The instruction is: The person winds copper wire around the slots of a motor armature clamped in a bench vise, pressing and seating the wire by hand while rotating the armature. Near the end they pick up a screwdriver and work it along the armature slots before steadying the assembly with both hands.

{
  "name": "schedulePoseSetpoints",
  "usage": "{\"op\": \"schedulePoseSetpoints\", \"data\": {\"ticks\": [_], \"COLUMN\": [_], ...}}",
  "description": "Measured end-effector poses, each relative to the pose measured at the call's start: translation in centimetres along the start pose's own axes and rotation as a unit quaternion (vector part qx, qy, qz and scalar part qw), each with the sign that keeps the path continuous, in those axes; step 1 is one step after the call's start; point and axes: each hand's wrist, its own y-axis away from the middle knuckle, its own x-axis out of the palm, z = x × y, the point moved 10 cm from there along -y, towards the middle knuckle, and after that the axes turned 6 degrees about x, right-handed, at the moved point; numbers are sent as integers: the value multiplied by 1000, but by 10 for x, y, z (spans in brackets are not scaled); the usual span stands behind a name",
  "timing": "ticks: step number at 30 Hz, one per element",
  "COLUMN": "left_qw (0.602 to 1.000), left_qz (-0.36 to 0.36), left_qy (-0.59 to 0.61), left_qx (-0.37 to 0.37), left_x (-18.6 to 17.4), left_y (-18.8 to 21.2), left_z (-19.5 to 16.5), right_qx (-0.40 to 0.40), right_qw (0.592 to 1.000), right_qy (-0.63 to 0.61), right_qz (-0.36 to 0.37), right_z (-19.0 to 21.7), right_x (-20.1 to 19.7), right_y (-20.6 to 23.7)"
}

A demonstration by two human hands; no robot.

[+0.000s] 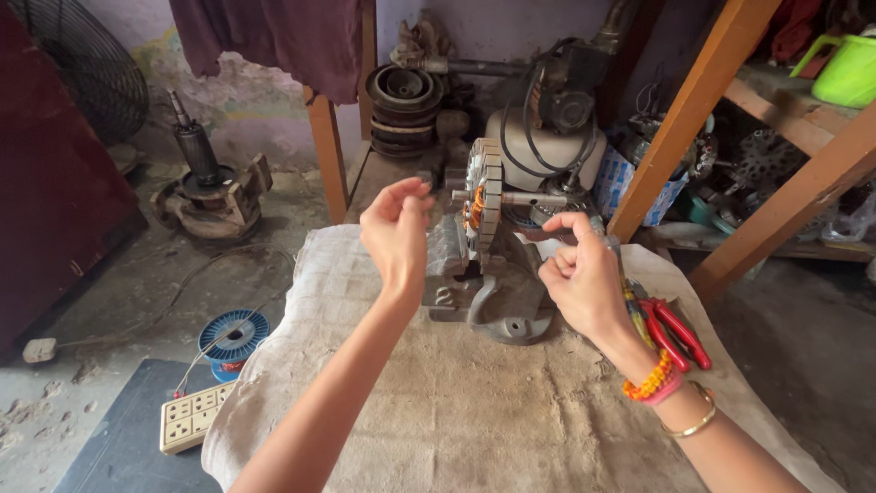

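At the centre of the frame, your grey ribbed stator core with orange-copper windings (482,203) stands on edge on a steel shaft, clamped in a grey cast-metal winding stand (497,306) on the cloth-covered table (456,411). Your left hand (397,233) hovers just left of the core, fingers loosely curled with thumb and forefinger nearly pinched; whether it grips fine wire is too small to tell. Your right hand (579,278), lower right of the core, pinches similarly. Red-handled pliers (673,330) lie just beside your right wrist.

Bare cloth-covered table (474,411) lies open toward the camera, while red pliers (675,330) at right and the stator (484,196) on its vise (493,292) block the far side.
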Motion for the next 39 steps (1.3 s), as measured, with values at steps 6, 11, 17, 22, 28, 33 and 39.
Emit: {"op": "schedulePoseSetpoints", "data": {"ticks": [6,11,17,22,28,33,39], "left_qw": [840,843,927,977,968,954,942], "left_qz": [170,226,201,205,192,204,181], "left_qy": [-274,-238,-159,3,161,205,240], "left_qx": [436,426,274,64,1,-84,-149], "left_x": [32,54,48,43,46,53,52], "left_y": [80,88,63,44,38,41,40], "left_z": [-98,-100,-59,-13,-1,11,18], "right_qx": [52,-1,-87,-140,-188,-213,-176], "right_qw": [986,982,993,972,969,961,976], "right_qy": [-146,-185,-74,-113,-42,-19,-32], "right_qz": [54,43,19,148,158,176,125], "right_z": [8,43,71,72,71,76,66], "right_x": [24,19,-5,17,23,26,18], "right_y": [8,10,-5,-15,-13,-13,-31]}}
